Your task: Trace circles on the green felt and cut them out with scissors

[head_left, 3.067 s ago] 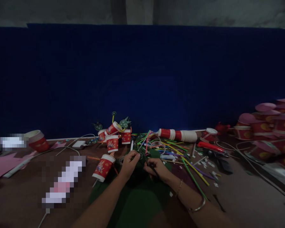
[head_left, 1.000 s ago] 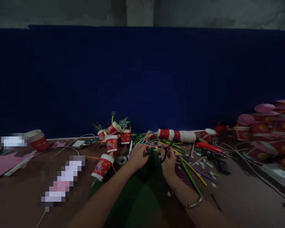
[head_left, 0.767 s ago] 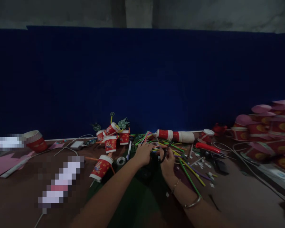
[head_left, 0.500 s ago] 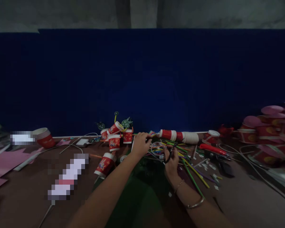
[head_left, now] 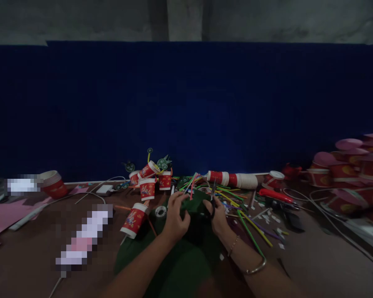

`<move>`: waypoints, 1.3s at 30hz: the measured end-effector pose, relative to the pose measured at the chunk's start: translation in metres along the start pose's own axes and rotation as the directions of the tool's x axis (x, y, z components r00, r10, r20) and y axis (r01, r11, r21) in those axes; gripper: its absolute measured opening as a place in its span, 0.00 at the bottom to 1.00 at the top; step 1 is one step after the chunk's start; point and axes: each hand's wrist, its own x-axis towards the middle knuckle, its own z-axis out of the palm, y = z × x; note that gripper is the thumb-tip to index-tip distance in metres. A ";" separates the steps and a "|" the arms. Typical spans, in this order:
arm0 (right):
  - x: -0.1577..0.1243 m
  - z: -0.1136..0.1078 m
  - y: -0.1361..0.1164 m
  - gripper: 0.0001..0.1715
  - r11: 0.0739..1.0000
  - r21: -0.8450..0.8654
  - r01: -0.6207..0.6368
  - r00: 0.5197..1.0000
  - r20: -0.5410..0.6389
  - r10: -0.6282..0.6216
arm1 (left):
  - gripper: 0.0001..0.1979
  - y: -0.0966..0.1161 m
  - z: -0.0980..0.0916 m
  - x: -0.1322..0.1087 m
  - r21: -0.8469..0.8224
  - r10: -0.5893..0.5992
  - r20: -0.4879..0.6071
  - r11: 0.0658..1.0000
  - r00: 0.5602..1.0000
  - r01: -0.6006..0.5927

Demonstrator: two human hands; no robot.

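Note:
My right hand (head_left: 220, 216) is closed around black-handled scissors (head_left: 214, 192), whose blades point up and away from me. To its left, my left hand (head_left: 176, 217) is curved, its thumb apart from the fingers, with nothing plainly held. A dark green sheet (head_left: 202, 199) rises between the two hands, close to the left fingertips and the scissors. Just beyond the left fingertips, a pink straw (head_left: 192, 192) and a few pale and green ones stick up. A larger green sheet (head_left: 180, 265) lies beneath my forearms. Whether the left fingers touch the small green sheet is unclear.
Red paper cups (head_left: 147, 188) are joined into a figure at left, beside a tape roll (head_left: 161, 212). Stacked cups (head_left: 247, 181) lie behind a heap of coloured straws (head_left: 251, 225) and paper scraps. A red-handled tool (head_left: 275, 195) and more cup figures (head_left: 354, 174) are at right.
My left hand has drawn back toward me and left from the back of the straws. A green sheet now covers the looped clear strip between my hands. The scissors now point upward.

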 end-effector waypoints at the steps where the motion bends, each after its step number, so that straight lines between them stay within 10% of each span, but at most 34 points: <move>1: 0.000 0.000 0.000 0.19 1.000 0.000 0.004 1.000 -0.009 -0.004 | 0.23 -0.002 0.001 0.000 -0.100 -0.107 -0.031 0.990 0.994 0.103; 6: -0.004 0.002 -0.003 0.20 0.999 -0.036 0.009 1.000 0.027 -0.008 | 0.10 -0.011 0.008 0.000 -0.355 -0.402 0.114 0.838 0.909 0.415; 17: -0.005 0.005 -0.009 0.13 0.997 0.021 0.078 0.995 0.056 -0.079 | 0.08 -0.015 0.001 0.005 -0.189 -0.126 -0.101 0.976 0.987 0.105; 29: 0.008 -0.009 0.000 0.09 0.918 -0.285 0.275 0.906 -0.243 -0.346 | 0.12 -0.032 -0.028 0.039 -0.188 -0.353 -0.221 0.930 0.909 0.316; 39: 0.009 -0.007 0.000 0.19 0.875 -0.385 0.294 0.897 -0.204 -0.391 | 0.08 -0.037 -0.065 0.065 0.225 -0.379 0.175 0.914 0.909 0.338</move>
